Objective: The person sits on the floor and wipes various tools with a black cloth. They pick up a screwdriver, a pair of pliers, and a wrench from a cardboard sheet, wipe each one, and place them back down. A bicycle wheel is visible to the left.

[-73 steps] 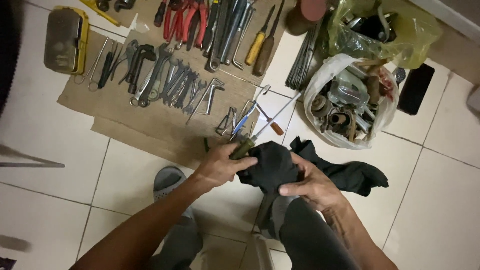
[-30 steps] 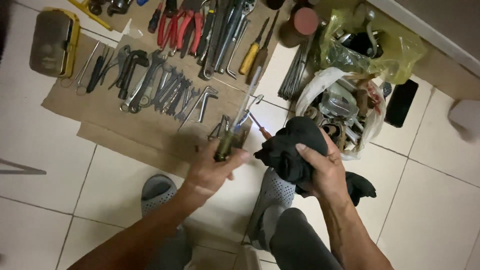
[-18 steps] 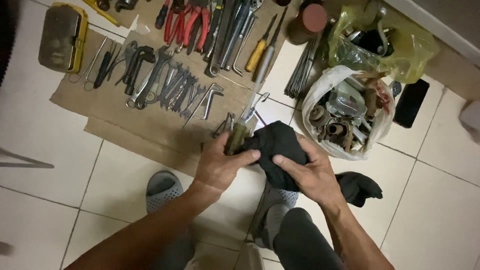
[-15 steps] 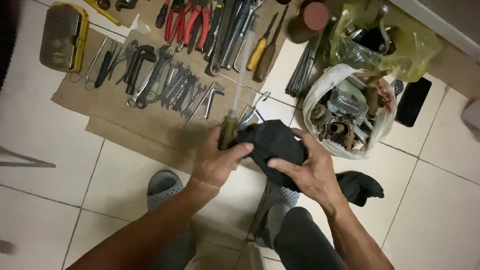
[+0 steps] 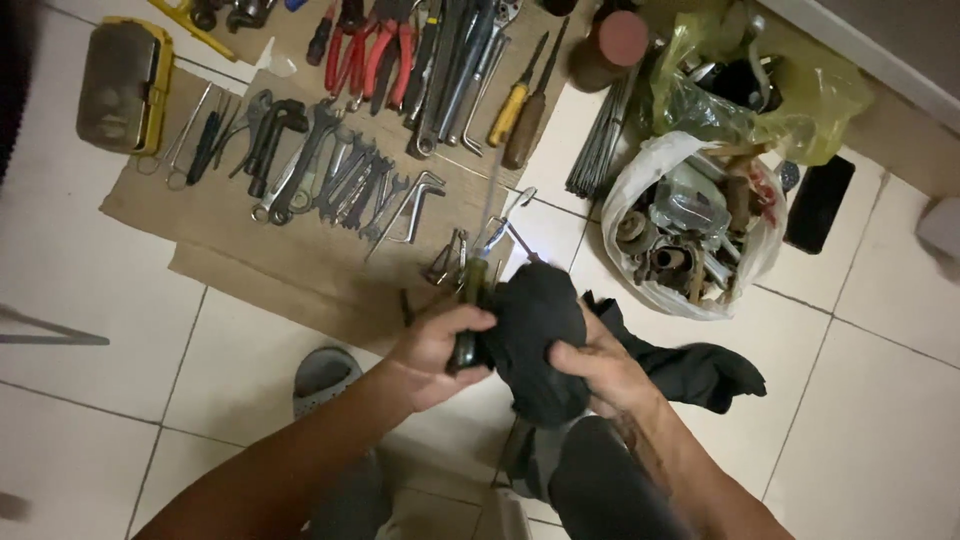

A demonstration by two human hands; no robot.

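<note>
while the left hand (image 5: 435, 350) stays clenched on the screwdriver (image 5: 468, 310), the right hand (image 5: 600, 370) apparently now presses the black cloth (image 5: 540, 325) lower.

A flat brown cardboard sheet (image 5: 250, 235) lies on the pale tiled floor (image 5: 90, 330), carrying a row of grey steel wrenches (image 5: 335, 175) with red-handled pliers (image 5: 365, 60) behind them. A yellow-rimmed rectangular case (image 5: 122, 85) sits at its left end. To the right stands a white plastic bag of metal parts (image 5: 690, 230), a yellow-green plastic bag (image 5: 790, 95) behind it. Nearest the viewer, the left hand (image 5: 440, 350) and right hand (image 5: 600, 370) meet at a black cloth (image 5: 540, 330).
</note>
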